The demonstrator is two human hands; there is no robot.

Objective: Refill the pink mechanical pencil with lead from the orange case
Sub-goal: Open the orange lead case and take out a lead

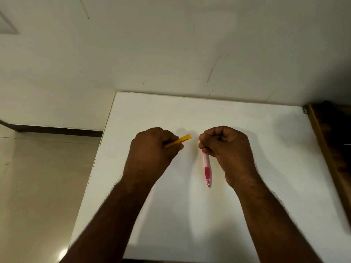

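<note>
The left hand is curled round the orange case, with the fingers wrapped over its near end so that only the far end sticks out past the knuckles, angled up and toward the other hand. Held that way, the case's open end, if that is the end showing, points across the gap, which suits tipping or drawing a lead out toward the pencil; whether the case is open cannot be told, and no lead is visible. Between the 2 hands lies a narrow strip of bare white bench, so case and pencil are near each other but apart. The right hand is bunched into a fist-like pinch over the top end of the pink mechanical pencil, fingers and thumb closed on it where the cap or push-button would be. The pencil hangs below that hand toward the person, nearly upright in the view, its darker pink grip section and its tip pointing down and clear of the fingers; whether the tip touches the bench cannot be judged. Gripping the top rather than the barrel fits the step of pulling off the cap or eraser to expose the lead tube, with the tip kept low so that anything dropped in would slide down. A small yellowish speck shows at the fingertips of that hand, too small to identify. The refill itself looks not yet made.
</note>
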